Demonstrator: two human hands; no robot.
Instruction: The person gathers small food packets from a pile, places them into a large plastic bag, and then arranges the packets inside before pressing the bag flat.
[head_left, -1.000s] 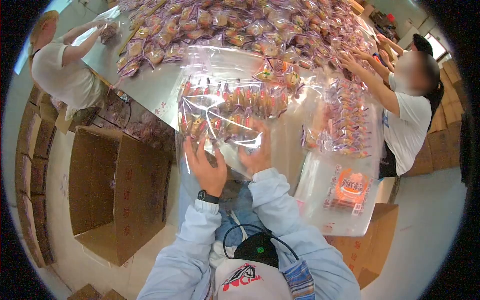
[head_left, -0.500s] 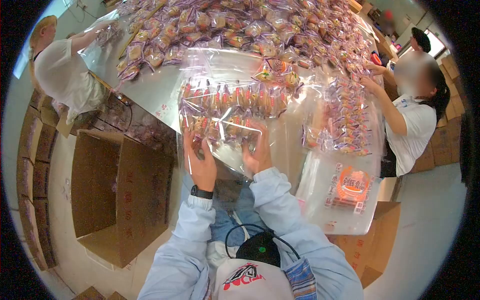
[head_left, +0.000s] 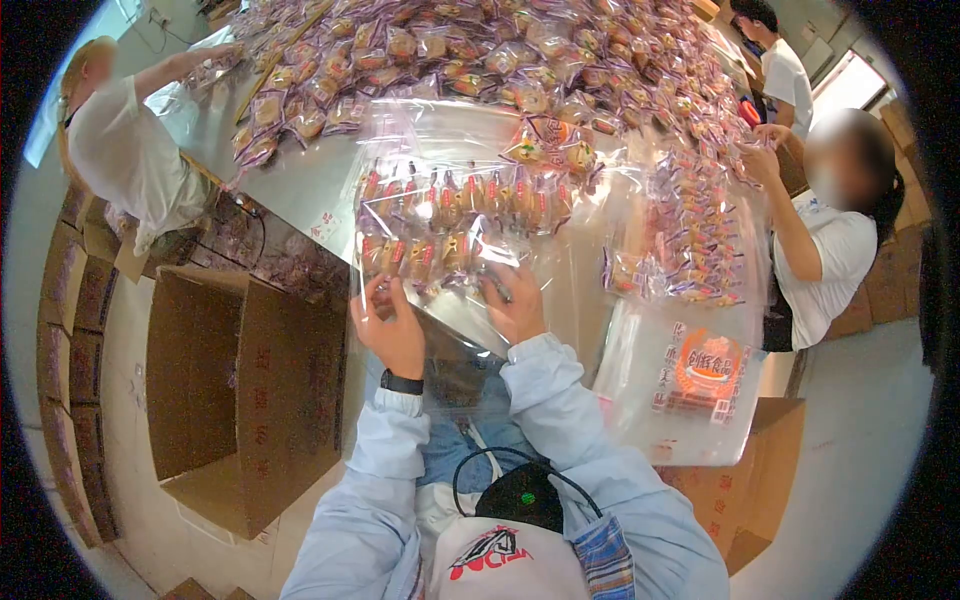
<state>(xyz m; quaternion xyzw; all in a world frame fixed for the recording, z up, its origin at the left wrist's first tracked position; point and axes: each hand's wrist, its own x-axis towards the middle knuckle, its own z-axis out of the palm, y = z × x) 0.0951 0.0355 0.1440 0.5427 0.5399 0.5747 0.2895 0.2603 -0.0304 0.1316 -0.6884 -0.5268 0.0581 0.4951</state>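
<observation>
A large clear plastic bag [head_left: 410, 215] lies on the metal table, with two rows of small wrapped snacks [head_left: 450, 200] inside it. At the bag's near left edge is my left hand [head_left: 390, 322], thumb and fingers curled together on the clear film. My right hand [head_left: 516, 305] is at the near right end of the lower row, its fingers bent around the film there. A printed part of the bag [head_left: 553, 143] shows at its far end. Both hands are in front of my body, apart from each other.
Wrapped snacks [head_left: 480, 50] are heaped across the far table. Rows of snacks [head_left: 700, 240] and a stack of printed bags [head_left: 700, 390] lie at right. An open carton [head_left: 240, 390] stands at left, another [head_left: 745, 480] lower right. A person [head_left: 135, 140] stands left; others [head_left: 835, 230] stand right.
My left hand has moved slightly down and left, off the lower row's end. The film over the snacks has shifted. At right, another person in white has come into view and the nearer person's hands have moved.
</observation>
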